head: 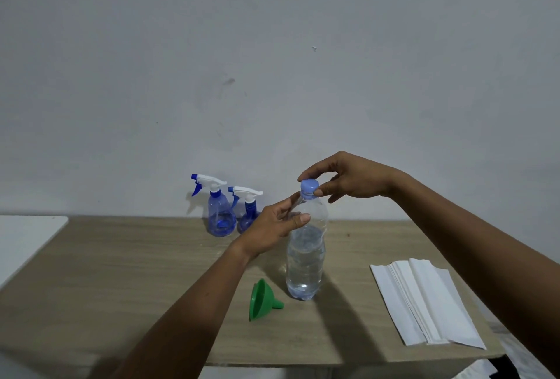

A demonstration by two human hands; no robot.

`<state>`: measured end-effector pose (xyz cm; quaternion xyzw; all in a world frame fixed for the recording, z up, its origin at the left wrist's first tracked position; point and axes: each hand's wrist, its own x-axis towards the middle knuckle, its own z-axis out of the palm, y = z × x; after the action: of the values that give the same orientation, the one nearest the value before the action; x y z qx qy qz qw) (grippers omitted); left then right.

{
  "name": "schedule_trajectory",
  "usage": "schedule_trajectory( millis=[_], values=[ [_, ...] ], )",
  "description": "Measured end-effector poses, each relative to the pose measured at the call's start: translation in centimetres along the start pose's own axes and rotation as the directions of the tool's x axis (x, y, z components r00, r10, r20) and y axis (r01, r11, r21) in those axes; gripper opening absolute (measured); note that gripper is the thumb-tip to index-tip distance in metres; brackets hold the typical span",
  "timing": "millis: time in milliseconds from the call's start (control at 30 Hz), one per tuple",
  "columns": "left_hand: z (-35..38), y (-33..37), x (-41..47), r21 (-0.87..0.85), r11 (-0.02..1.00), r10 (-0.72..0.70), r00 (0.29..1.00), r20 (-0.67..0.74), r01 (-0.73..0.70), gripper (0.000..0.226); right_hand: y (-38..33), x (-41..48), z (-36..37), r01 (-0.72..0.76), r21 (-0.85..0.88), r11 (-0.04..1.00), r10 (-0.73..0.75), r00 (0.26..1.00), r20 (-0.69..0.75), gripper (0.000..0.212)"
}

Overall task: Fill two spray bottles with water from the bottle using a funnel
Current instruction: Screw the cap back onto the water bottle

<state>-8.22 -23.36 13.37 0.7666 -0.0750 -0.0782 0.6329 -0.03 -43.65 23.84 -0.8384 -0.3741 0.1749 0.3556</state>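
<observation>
A clear plastic water bottle point(306, 257) stands upright near the middle of a light wood-grain table point(121, 272), roughly two-thirds full. The right hand point(357, 178) reaches in from 3 o'clock and pinches the bottle's round pale-blue screw cap point(309, 187) between thumb and fingertips; the cap sits on the neck. The left hand point(272, 227) comes from 7 o'clock and grips the bottle's shoulder just under the neck, thumb across the front, fingers curled round the far side.

A small green plastic funnel point(262, 300) lies on its side at 8 o'clock from the bottle's base, just beside it, spout pointing toward the bottle. At 10 o'clock, well apart and against the grey wall, stand two translucent blue spray bottles with white-and-blue trigger heads: the taller one point(220, 212) on the left, the shorter one point(249, 212) just beside it, partly hidden by the left hand. A stack of folded white paper towels point(424, 303) lies at 4 o'clock.
</observation>
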Motion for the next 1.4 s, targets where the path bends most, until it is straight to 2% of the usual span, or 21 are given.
schedule_trajectory(
  millis=[500,700,800,1033,1133,1233,1333,1400],
  values=[
    [0.0,0.0,0.0,0.016,0.999,-0.039,0.999,0.009,0.039,0.063,-1.1,0.0,0.1,0.012,-0.158,0.987,-0.013,1.0,-0.005,0.035],
    [-0.1,0.3,-0.3,0.023,0.999,-0.048,0.999,0.011,0.048,0.059,-2.3,0.1,0.2,-0.028,-0.339,0.94,0.034,0.999,0.012,0.042],
    [-0.1,0.3,-0.2,0.024,0.999,-0.048,0.999,0.012,0.048,0.061,-2.6,-0.1,0.0,-0.042,-0.359,0.932,0.066,0.996,0.053,0.046],
    [-0.1,0.2,-0.2,-0.001,0.999,-0.036,0.999,0.021,0.036,0.062,-2.2,-0.1,0.3,-0.032,-0.41,0.911,0.027,0.999,-0.019,0.025],
    [-0.1,0.1,-0.2,-0.005,0.999,-0.035,0.999,0.023,0.035,0.061,-2.0,-0.1,0.9,-0.045,-0.451,0.891,0.004,0.996,-0.091,0.025],
    [-0.1,0.1,-0.2,-0.002,0.999,-0.032,0.999,0.022,0.032,0.06,-1.9,-0.1,1.1,-0.039,-0.438,0.898,0.003,0.996,-0.084,0.028],
    [-0.2,0.1,-0.2,-0.003,0.999,-0.032,0.999,0.022,0.032,0.062,-2.3,-0.1,0.6,-0.05,-0.39,0.92,0.046,0.999,-0.019,0.038],
    [-0.2,0.2,-0.1,-0.002,1.0,-0.03,0.999,0.025,0.03,0.062,-2.6,0.1,0.1,-0.059,-0.332,0.941,0.071,0.997,0.024,0.036]
  ],
)
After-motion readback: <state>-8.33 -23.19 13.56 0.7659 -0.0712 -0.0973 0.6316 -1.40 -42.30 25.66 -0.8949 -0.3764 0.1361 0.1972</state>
